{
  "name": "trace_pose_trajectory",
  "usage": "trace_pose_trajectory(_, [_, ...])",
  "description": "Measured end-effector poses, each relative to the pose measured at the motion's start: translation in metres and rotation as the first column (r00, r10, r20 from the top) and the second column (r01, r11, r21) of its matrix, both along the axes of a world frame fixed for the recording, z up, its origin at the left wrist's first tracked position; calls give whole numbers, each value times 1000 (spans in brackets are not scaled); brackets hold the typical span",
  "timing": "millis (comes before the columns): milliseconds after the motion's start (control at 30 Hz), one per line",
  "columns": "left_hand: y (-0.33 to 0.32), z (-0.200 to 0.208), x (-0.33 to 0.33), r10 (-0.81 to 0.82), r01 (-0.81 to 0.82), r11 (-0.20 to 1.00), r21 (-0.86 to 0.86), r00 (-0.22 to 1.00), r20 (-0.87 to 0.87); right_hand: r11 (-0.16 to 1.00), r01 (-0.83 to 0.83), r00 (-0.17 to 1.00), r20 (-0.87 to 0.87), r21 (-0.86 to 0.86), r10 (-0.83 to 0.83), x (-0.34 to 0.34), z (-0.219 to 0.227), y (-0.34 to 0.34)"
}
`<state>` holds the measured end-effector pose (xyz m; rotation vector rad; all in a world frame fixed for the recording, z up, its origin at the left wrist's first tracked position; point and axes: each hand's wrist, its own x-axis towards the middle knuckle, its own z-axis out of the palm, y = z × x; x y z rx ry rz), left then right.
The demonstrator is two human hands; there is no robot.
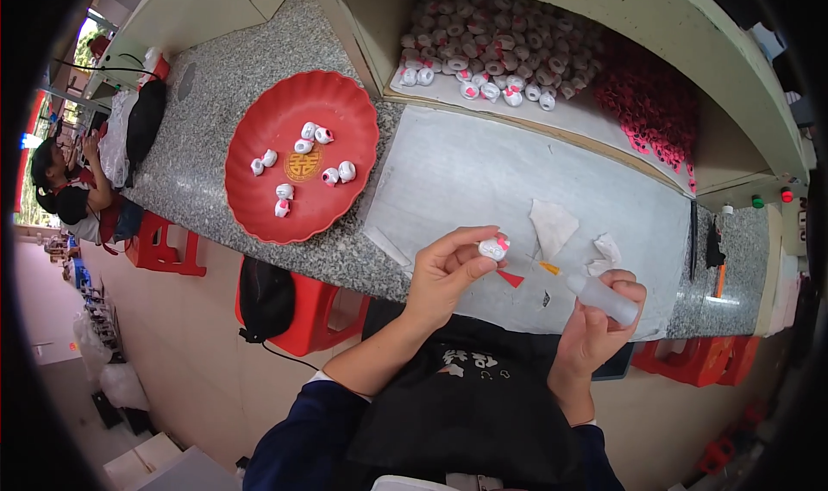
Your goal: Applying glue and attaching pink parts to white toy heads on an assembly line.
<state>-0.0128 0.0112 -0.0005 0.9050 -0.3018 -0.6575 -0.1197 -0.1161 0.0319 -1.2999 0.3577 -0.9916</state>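
Observation:
Between the thumb and fingers of my left hand (444, 271) is a small white figurine head (493, 248) with a pink bow. My right hand (604, 318) is wrapped round a translucent white squeeze bottle (608, 300), tilted so its neck points left toward the figurine head. Just off that neck shows an orange-yellow tip (549, 268); I cannot tell if it is joined to the bottle. A small red triangular piece (511, 279) lies between my hands on the white sheet (448, 172).
Left of the sheet, a red scalloped plate (250, 176) bears several white pieces. A shelf above holds many white heads (500, 42) and a heap of pink pieces (647, 107). Crumpled white scraps (554, 225) lie beyond my hands. A person (82, 185) sits at the far left.

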Motion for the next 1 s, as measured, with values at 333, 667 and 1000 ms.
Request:
trace_pose_trajectory(333, [4,13,-5,18,-18,1000,11,1000,-14,897,-35,998,-60,-440,10,-1,4,13])
trace_pose_trajectory(667, [4,12,-7,0,0,1000,-7,1000,-13,872,-73,996,-86,-484,35,-3,4,13])
trace_pose_trajectory(1000, [4,10,-6,-2,3,1000,7,1000,-10,871,-80,995,-93,-485,40,0,3,14])
